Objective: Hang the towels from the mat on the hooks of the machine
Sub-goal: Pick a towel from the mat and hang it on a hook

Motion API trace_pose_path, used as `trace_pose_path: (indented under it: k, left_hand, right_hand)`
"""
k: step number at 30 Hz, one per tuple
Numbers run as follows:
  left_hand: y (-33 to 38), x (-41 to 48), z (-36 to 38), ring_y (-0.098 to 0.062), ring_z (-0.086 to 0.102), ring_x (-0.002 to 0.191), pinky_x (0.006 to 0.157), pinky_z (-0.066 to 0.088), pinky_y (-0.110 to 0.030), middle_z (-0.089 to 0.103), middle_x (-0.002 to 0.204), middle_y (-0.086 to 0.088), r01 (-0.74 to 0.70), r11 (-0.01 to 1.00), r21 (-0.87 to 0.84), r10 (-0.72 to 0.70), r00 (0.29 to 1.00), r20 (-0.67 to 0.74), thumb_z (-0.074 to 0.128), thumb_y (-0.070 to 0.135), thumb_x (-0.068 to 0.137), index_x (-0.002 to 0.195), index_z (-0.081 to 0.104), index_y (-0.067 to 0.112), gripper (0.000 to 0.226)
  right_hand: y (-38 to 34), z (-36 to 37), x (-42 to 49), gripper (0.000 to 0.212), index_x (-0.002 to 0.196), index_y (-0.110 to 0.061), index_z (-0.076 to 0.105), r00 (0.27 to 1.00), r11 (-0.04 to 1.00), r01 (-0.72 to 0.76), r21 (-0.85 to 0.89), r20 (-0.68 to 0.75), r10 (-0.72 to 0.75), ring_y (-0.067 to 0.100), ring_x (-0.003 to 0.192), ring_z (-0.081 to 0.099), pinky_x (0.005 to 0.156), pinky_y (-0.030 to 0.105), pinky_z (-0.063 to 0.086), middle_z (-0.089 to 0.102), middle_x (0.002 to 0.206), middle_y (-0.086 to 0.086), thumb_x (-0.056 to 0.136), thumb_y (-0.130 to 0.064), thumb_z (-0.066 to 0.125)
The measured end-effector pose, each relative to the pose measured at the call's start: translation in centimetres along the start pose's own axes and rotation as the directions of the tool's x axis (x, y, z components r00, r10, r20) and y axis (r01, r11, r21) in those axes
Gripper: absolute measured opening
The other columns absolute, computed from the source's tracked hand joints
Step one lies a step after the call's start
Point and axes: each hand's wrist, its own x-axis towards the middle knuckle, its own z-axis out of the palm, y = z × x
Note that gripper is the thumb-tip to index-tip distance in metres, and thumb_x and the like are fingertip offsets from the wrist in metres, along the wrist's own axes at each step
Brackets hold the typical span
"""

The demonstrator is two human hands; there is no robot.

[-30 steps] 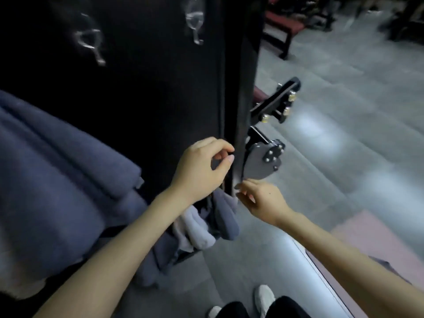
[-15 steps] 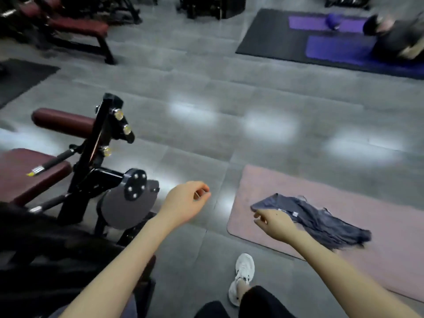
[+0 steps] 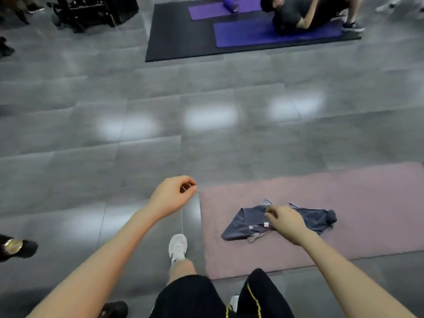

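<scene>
Left hand [image 3: 172, 196] loosely curled, thumb near the fingertips, holding nothing; it hangs over the grey floor [image 3: 137, 88] just off the left edge of the pink mat [image 3: 344, 191]. Right hand [image 3: 286, 223] curled, knuckles up, above the dark grey towel [image 3: 238, 226]; cannot tell whether it touches the cloth. Towel lies crumpled on the mat, left of its middle, white tag showing. White shoe [image 3: 177, 246] on the floor just left of the mat. Well beyond the mat: black mat [image 3: 172, 31] with a person [image 3: 298, 14] on it.
</scene>
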Motion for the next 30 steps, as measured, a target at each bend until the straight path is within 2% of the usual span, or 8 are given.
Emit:
trace_pose_path:
  k: [4, 9, 11, 15, 19, 23, 26, 30]
  left_hand:
    - [-0.4, 12.2, -3.0, -0.013, 0.061, 0.082, 0.078, 0.047, -0.027, 0.065, 0.085, 0.007, -0.143, 0.988, 0.066, 0.136, 0.986, 0.1, 0.058, 0.024, 0.089, 0.095, 0.068, 0.019, 0.012]
    - [0.1, 27.4, -7.3, -0.012, 0.061, 0.082, 0.079, 0.05, -0.032, 0.065, 0.087, 0.009, -0.372, 0.918, 0.138, 0.332, 0.911, 0.247, 0.057, 0.026, 0.089, 0.096, 0.067, 0.019, 0.014]
    - [1.4, 32.7, -8.5, -0.01, 0.06, 0.082, 0.079, 0.05, -0.032, 0.064, 0.087, 0.011, -0.466, 0.868, 0.17, 0.397, 0.858, 0.326, 0.056, 0.029, 0.09, 0.097, 0.067, 0.02, 0.016]
    - [5.8, 41.6, -9.1, -0.012, 0.062, 0.084, 0.077, 0.049, -0.029, 0.069, 0.093, 0.005, -0.617, 0.772, 0.155, 0.5, 0.739, 0.451, 0.056, 0.029, 0.09, 0.098, 0.067, 0.019, 0.017]
    - [11.4, 48.4, -7.0, -0.012, 0.062, 0.083, 0.076, 0.048, -0.027, 0.068, 0.092, 0.006, -0.718, 0.691, 0.077, 0.569, 0.607, 0.555, 0.056, 0.028, 0.09, 0.097, 0.067, 0.018, 0.016]
    - [17.9, 55.3, -3.1, -0.009, 0.061, 0.079, 0.074, 0.047, -0.025, 0.063, 0.084, 0.011, -0.794, 0.607, -0.025, 0.625, 0.458, 0.632, 0.056, 0.027, 0.09, 0.094, 0.067, 0.02, 0.013]
    - [24.0, 61.1, 0.3, -0.009, 0.062, 0.082, 0.076, 0.049, -0.027, 0.065, 0.084, 0.011, -0.83, 0.553, -0.073, 0.662, 0.384, 0.644, 0.057, 0.027, 0.09, 0.092, 0.067, 0.021, 0.012]
    - [32.9, 67.9, 4.2, -0.009, 0.063, 0.08, 0.078, 0.05, -0.03, 0.067, 0.085, 0.009, -0.88, 0.462, -0.109, 0.672, 0.267, 0.691, 0.058, 0.027, 0.089, 0.091, 0.068, 0.02, 0.012]
  right_hand:
    - [-0.1, -1.3, 7.4, 0.024, 0.098, -0.02, 0.063, 0.987, 0.987, -0.16, 0.024, -0.028, 0.16, 0.026, 0.092, 0.061, 0.064, 0.032, 0.038, 0.068, 0.097, 0.005, 0.094, -0.035, 0.044]
    - [-2.3, -3.2, 14.6, 0.021, 0.082, -0.025, 0.059, 0.905, 0.897, -0.407, 0.174, -0.054, 0.421, 0.026, 0.089, 0.062, 0.067, 0.034, 0.044, 0.069, 0.094, 0.004, 0.093, -0.037, 0.046]
    - [-3.5, -4.3, 16.9, 0.023, 0.072, -0.029, 0.049, 0.854, 0.834, -0.496, 0.24, -0.035, 0.518, 0.027, 0.088, 0.061, 0.066, 0.034, 0.043, 0.068, 0.092, 0.005, 0.093, -0.037, 0.047]
    - [-4.7, -6.6, 20.3, 0.021, 0.095, -0.022, 0.065, 0.758, 0.719, -0.596, 0.358, -0.047, 0.651, 0.025, 0.088, 0.061, 0.072, 0.036, 0.049, 0.069, 0.097, 0.004, 0.093, -0.032, 0.046]
    - [-3.9, -8.8, 23.9, 0.02, 0.094, -0.023, 0.062, 0.641, 0.579, -0.689, 0.437, -0.006, 0.767, 0.02, 0.08, 0.056, 0.064, 0.03, 0.041, 0.067, 0.096, 0.001, 0.095, -0.035, 0.046]
    - [-0.2, -10.2, 28.6, 0.021, 0.095, -0.021, 0.063, 0.517, 0.415, -0.733, 0.54, 0.046, 0.854, 0.019, 0.084, 0.059, 0.066, 0.03, 0.043, 0.067, 0.096, 0.0, 0.094, -0.033, 0.046]
    - [4.0, -11.7, 32.1, 0.019, 0.084, -0.021, 0.059, 0.429, 0.282, -0.749, 0.6, 0.114, 0.896, 0.02, 0.081, 0.06, 0.064, 0.03, 0.043, 0.065, 0.088, 0.0, 0.093, -0.033, 0.046]
    - [9.2, -14.3, 35.2, 0.023, 0.089, -0.018, 0.063, 0.299, 0.088, -0.745, 0.661, 0.212, 0.93, 0.022, 0.084, 0.06, 0.075, 0.033, 0.05, 0.067, 0.093, 0.001, 0.091, -0.033, 0.046]
